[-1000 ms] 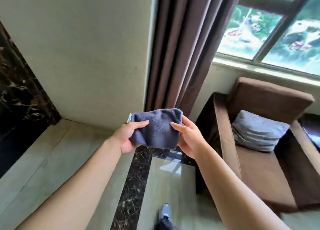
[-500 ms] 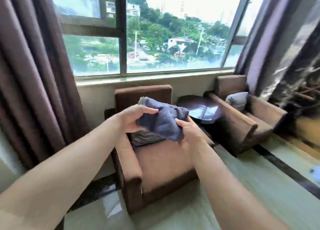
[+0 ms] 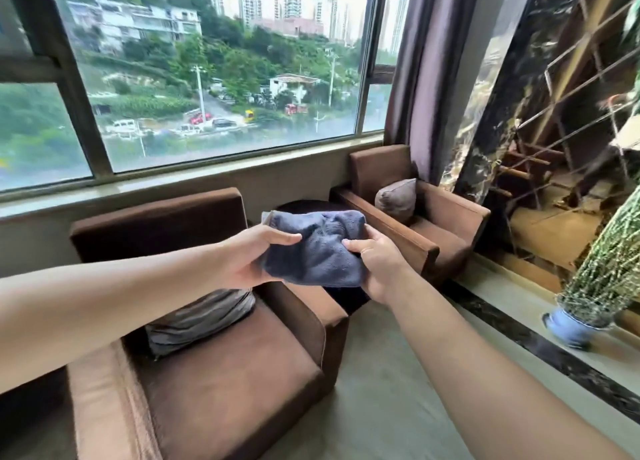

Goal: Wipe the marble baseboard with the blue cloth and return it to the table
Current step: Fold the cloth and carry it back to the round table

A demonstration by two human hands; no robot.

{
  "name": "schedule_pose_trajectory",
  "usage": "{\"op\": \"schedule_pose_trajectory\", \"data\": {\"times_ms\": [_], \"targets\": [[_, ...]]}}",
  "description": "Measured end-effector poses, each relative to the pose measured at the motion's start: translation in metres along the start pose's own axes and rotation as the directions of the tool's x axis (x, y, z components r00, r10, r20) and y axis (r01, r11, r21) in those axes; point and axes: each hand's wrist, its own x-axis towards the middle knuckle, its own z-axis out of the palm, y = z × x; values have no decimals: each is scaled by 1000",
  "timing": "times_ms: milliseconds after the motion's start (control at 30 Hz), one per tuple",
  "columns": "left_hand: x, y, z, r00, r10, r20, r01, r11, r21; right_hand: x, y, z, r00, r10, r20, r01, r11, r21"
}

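Note:
The folded blue cloth point(image 3: 320, 248) hangs in the air at chest height, held between both hands. My left hand point(image 3: 247, 257) grips its left edge with the thumb on top. On the other side my right hand point(image 3: 377, 263) pinches its right edge. Behind and below the cloth stands a small dark round table point(image 3: 304, 206) between two armchairs, mostly hidden by the cloth and my hands. A dark marble strip point(image 3: 561, 359) runs along the floor at the right, below a dark marble wall panel point(image 3: 498, 120).
A brown armchair point(image 3: 221, 383) with a grey cushion stands directly below my arms. A second brown armchair point(image 3: 433, 213) with a cushion sits by the curtain point(image 3: 426, 71). A potted plant in a blue pot point(image 3: 571, 328) stands on the ledge at right. A wide window fills the back.
The view has swung right from the wall corner to the window and armchairs. Both hands have kept hold of the cloth throughout, and the round table has come into view behind it.

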Motion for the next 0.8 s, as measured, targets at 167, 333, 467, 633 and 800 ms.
{"op": "schedule_pose_trajectory", "data": {"times_ms": [167, 333, 467, 633, 800], "targets": [[130, 31, -23, 999, -33, -10, 32, 999, -43, 127, -8, -26, 998, 33, -52, -34, 999, -27], [242, 58, -40, 995, -68, -67, 60, 991, -116, 241, -26, -48, 996, 72, -59, -76, 995, -70], [303, 65, -53, 991, -77, -106, 64, 991, -120, 309, -34, -57, 995, 69, -78, -80, 986, -147], [404, 60, -48, 985, -127, -119, 108, 981, -159, 423, -26, -107, 994, 107, -39, -113, 966, -234], [509, 53, -43, 970, -150, -194, 100, 965, -244, 547, -9, -157, 987, 149, 59, -125, 948, -292]]}}
